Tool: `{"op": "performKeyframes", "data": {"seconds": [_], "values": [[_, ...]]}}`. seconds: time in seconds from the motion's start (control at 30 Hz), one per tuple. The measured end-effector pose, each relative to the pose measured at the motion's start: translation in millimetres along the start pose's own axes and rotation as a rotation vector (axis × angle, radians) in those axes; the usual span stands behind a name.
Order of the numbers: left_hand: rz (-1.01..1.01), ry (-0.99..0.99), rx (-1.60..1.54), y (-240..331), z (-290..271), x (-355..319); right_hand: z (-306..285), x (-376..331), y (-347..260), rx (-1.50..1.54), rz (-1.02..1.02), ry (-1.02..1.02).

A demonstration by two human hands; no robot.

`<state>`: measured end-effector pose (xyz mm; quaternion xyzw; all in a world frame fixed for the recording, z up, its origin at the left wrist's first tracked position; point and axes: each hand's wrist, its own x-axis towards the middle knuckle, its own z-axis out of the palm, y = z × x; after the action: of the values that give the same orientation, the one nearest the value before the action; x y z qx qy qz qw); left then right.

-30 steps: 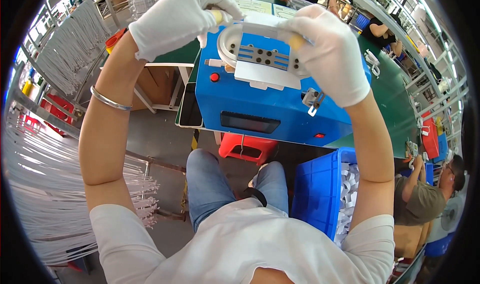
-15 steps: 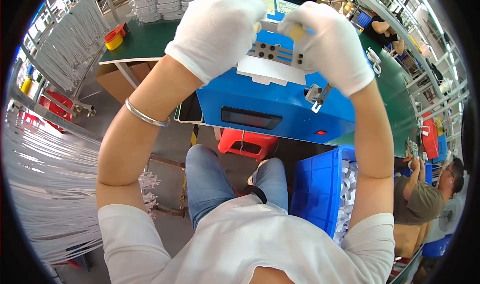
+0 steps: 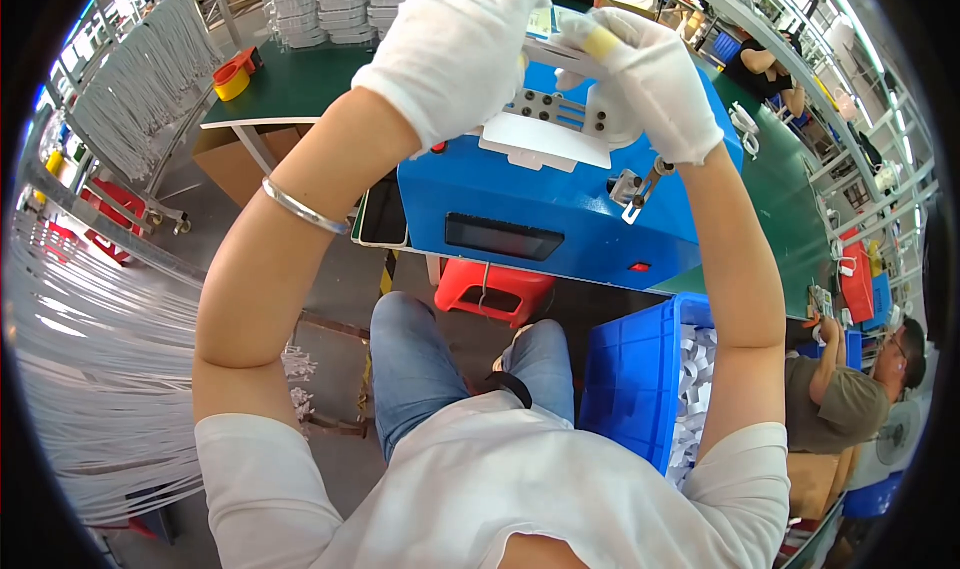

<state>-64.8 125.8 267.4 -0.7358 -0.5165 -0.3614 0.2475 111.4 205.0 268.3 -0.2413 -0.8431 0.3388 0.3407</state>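
Observation:
Both my hands are raised over a blue benchtop machine, in white gloves with yellow on the fingertips. My left hand is closed, its fingers curled beyond the back of the glove, so I cannot make out what they grip. My right hand has its thumb and fingers pinched together near a pale narrow strip spanning the gap between the hands. Whether either hand holds that strip is unclear. Just below them are a metal plate with dark holes and a white flap on the machine.
A metal bracket sticks out of the machine's front right. Below stand a blue crate of white curled pieces and a red stool. White cables hang at left. A tape dispenser sits on the green table. Co-workers sit at right.
My left hand has shifted slightly right. My right hand has moved slightly left and turned, showing its yellow-tipped thumb higher up. More of the machine's right side shows.

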Motion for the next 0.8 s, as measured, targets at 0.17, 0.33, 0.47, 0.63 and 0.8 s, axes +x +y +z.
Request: {"op": "performKeyframes", "data": {"seconds": [0.17,0.33,0.47,0.63,0.8], "values": [[-0.022,-0.195,0.037,-12,13,-4,-3,-3,3,-0.201,-0.15,0.025],[-0.014,-0.073,-0.023,-16,18,-11,-2,-7,-15,-0.486,-0.442,0.045],[-0.009,-0.071,-0.037,-15,20,-11,-3,-5,-11,-0.51,-0.473,0.084],[0.004,-0.053,-0.035,-12,15,-11,-2,-5,-8,-0.796,-0.712,0.101],[0.011,-0.012,-0.052,-11,14,-10,-5,-3,-9,-0.72,-0.561,0.062]]}}
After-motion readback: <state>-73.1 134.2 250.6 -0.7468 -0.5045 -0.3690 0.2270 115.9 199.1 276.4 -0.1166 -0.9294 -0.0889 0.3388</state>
